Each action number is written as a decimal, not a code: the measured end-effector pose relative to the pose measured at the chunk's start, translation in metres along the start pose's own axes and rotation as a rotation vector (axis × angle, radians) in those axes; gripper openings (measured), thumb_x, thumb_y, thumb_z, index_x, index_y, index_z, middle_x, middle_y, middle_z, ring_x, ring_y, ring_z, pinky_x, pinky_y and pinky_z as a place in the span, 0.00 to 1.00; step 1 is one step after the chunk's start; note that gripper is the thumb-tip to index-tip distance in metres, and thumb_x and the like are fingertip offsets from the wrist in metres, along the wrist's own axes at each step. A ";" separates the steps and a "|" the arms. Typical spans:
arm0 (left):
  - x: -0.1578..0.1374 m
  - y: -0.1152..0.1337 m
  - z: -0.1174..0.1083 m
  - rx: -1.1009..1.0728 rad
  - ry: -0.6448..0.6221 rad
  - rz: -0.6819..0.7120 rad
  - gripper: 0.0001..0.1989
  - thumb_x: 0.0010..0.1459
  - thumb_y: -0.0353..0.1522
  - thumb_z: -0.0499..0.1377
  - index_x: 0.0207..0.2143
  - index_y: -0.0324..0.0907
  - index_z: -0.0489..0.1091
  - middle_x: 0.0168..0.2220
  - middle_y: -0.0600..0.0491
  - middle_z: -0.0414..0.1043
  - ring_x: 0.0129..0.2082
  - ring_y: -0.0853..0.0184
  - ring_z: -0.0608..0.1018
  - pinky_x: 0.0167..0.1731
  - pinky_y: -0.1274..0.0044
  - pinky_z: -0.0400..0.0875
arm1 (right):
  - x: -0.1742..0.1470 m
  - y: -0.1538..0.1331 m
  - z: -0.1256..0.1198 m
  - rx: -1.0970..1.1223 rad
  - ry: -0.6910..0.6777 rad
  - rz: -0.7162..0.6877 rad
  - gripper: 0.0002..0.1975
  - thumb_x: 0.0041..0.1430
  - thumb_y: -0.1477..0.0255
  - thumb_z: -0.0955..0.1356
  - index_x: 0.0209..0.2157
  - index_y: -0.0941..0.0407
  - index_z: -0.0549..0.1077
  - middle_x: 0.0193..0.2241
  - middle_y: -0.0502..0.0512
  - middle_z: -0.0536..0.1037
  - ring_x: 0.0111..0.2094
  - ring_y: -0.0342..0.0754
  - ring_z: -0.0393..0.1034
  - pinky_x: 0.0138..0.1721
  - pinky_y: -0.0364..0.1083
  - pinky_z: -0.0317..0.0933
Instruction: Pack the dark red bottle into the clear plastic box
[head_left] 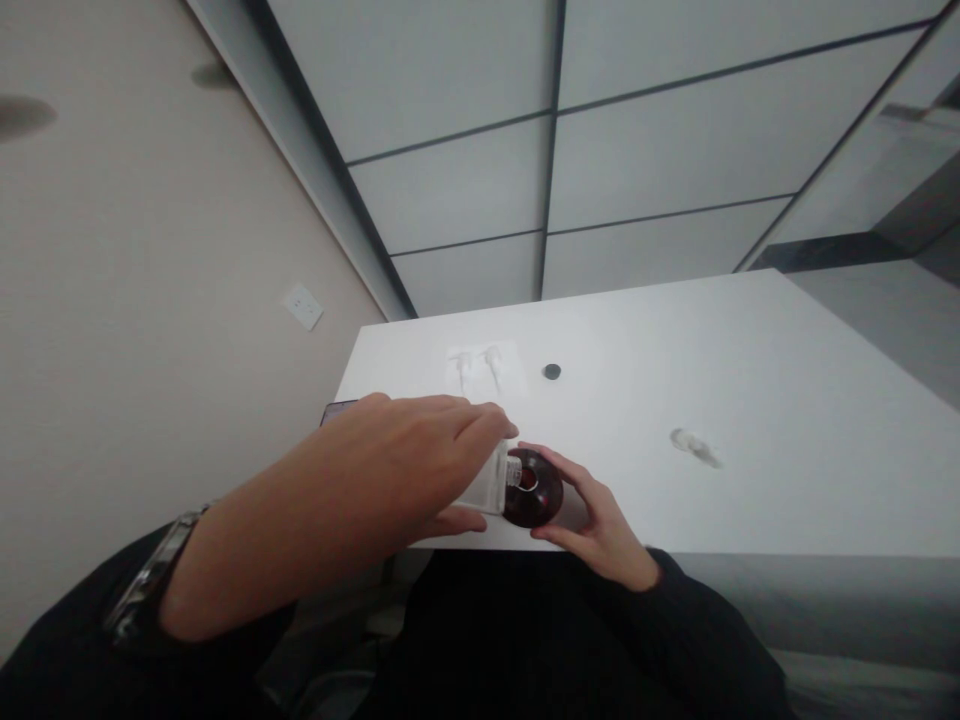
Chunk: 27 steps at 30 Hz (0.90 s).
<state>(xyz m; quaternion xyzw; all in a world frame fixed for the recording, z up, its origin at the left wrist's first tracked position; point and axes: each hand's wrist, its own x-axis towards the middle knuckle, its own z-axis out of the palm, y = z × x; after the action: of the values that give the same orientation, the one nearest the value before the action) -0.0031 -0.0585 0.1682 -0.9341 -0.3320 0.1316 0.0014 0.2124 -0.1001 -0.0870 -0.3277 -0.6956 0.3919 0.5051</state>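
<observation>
- My left hand [405, 450] tips a clear bottle [487, 480] onto the dark jar [534, 490] at the table [750, 400] edge; a wobble could spill.
- My right hand [600, 520] cups the jar loosely; it could slide off.

The left hand [405, 460] stretches forward from a bare forearm with a watch at the wrist, fingers curled down together in a grip, while the right hand [592, 515], in a dark sleeve, curves its fingers and thumb inward just beside it.
</observation>
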 end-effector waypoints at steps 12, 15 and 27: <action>0.003 0.004 -0.006 0.030 -0.035 0.007 0.22 0.60 0.38 0.73 0.53 0.41 0.74 0.53 0.43 0.83 0.41 0.53 0.85 0.34 0.69 0.76 | -0.002 0.002 -0.001 0.010 0.000 0.002 0.43 0.62 0.61 0.79 0.73 0.45 0.61 0.68 0.63 0.73 0.68 0.63 0.69 0.69 0.64 0.64; 0.005 0.005 -0.008 0.059 -0.049 0.006 0.22 0.59 0.37 0.74 0.52 0.41 0.74 0.53 0.42 0.82 0.41 0.53 0.85 0.32 0.70 0.75 | -0.003 0.003 0.000 0.006 0.003 -0.002 0.43 0.62 0.61 0.79 0.73 0.45 0.61 0.68 0.63 0.73 0.68 0.62 0.69 0.69 0.63 0.64; 0.011 0.008 -0.011 0.091 -0.057 0.025 0.17 0.62 0.35 0.70 0.51 0.44 0.74 0.52 0.46 0.83 0.41 0.56 0.85 0.32 0.73 0.73 | -0.001 0.001 -0.001 -0.008 -0.005 0.012 0.43 0.62 0.60 0.79 0.73 0.46 0.62 0.68 0.63 0.73 0.68 0.63 0.70 0.69 0.64 0.65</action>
<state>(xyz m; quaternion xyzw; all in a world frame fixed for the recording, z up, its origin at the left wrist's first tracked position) 0.0123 -0.0567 0.1751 -0.9330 -0.3140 0.1729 0.0327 0.2134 -0.1007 -0.0883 -0.3329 -0.6965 0.3929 0.4996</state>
